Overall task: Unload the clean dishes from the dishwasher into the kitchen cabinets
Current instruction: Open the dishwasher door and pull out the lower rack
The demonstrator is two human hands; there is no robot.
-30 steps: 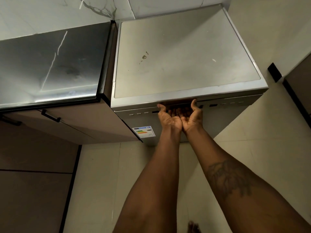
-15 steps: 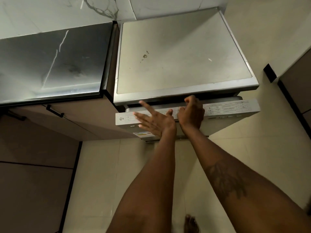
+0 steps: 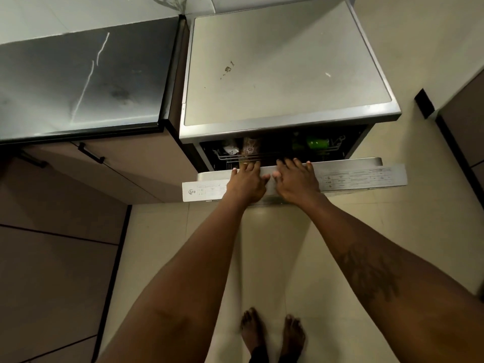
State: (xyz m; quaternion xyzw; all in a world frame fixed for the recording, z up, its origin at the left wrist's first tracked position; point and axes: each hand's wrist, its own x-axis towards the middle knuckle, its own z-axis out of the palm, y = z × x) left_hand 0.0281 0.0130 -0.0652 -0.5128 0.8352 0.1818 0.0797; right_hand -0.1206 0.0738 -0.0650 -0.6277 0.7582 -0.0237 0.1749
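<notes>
head | l hand (image 3: 246,183) + r hand (image 3: 296,180) side by side, fingers spread flat atop dishwasher door (image 3: 353,177) edge | door ajar

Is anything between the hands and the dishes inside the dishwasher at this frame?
Yes: the dishwasher door, only partly open. The left hand and right hand rest on its top edge; a green item shows in the rack through the gap.

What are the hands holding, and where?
Nothing gripped: left hand and right hand lie flat-fingered on the top edge of the part-open silver dishwasher door.
</notes>
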